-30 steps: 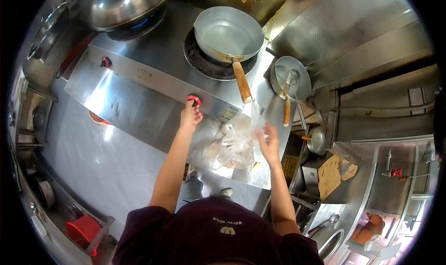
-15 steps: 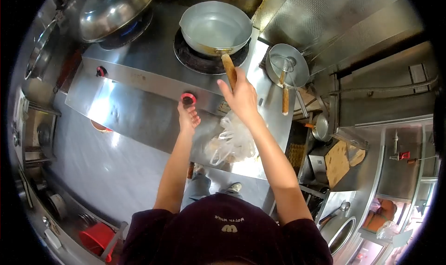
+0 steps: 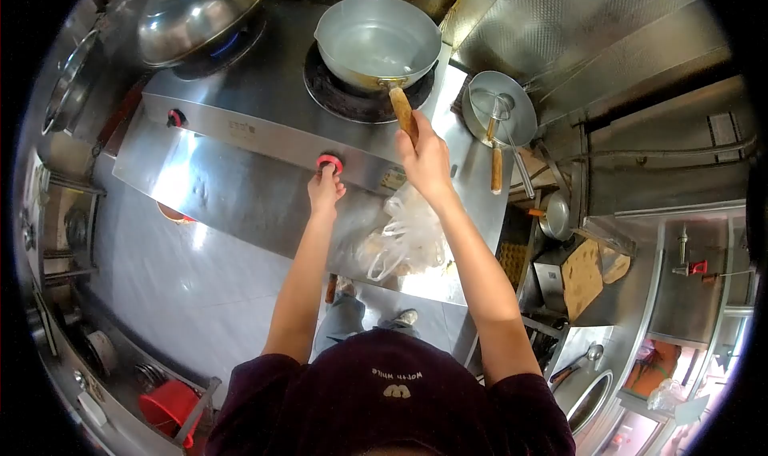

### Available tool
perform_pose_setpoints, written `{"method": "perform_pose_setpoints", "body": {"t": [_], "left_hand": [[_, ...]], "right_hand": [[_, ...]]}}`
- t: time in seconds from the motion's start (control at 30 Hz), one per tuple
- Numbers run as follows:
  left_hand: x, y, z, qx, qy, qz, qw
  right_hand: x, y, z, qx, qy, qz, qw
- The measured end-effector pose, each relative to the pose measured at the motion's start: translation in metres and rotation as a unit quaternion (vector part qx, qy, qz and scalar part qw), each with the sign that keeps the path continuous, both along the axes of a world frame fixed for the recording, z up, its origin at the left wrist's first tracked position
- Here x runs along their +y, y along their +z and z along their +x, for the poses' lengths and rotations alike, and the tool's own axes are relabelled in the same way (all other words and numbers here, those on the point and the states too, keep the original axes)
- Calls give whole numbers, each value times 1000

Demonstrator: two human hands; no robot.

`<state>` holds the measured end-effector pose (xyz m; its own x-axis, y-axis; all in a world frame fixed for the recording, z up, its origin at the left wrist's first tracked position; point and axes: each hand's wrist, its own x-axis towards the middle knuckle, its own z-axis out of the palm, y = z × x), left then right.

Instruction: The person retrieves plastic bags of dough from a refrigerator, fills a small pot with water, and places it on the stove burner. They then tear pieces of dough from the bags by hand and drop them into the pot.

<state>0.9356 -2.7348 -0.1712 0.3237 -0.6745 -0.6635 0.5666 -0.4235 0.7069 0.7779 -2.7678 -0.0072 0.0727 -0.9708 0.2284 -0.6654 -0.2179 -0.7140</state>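
Observation:
My right hand (image 3: 427,162) is closed around the wooden handle (image 3: 403,110) of a silvery saucepan (image 3: 340,64). The pan sits over the right burner (image 3: 320,92), with what looks like clear liquid inside; whether its base touches the burner is hidden. My left hand (image 3: 324,192) pinches a red-rimmed stove knob (image 3: 330,164) on the front panel. Below my right wrist, a crumpled clear plastic bag (image 3: 406,236) lies on the steel ledge.
A large lidded pot (image 3: 196,28) stands over a blue flame on the left burner. A second pan (image 3: 520,120), holding a small strainer, sits at the right. Another red knob (image 3: 176,118) is on the left panel. A red basin (image 3: 168,404) is at lower left.
My right fingers have closed around the pan's handle, where they were spread before. The saucepan has shifted slightly away from me. My left fingers now cover more of the knob.

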Motion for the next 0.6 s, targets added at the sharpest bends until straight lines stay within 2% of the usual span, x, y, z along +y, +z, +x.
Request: {"method": "perform_pose_setpoints", "body": {"t": [0.6], "left_hand": [[0,-3,1,0,-12,18,1000]], "right_hand": [[-2,-5,-6,-46,-9,9,999]]}}
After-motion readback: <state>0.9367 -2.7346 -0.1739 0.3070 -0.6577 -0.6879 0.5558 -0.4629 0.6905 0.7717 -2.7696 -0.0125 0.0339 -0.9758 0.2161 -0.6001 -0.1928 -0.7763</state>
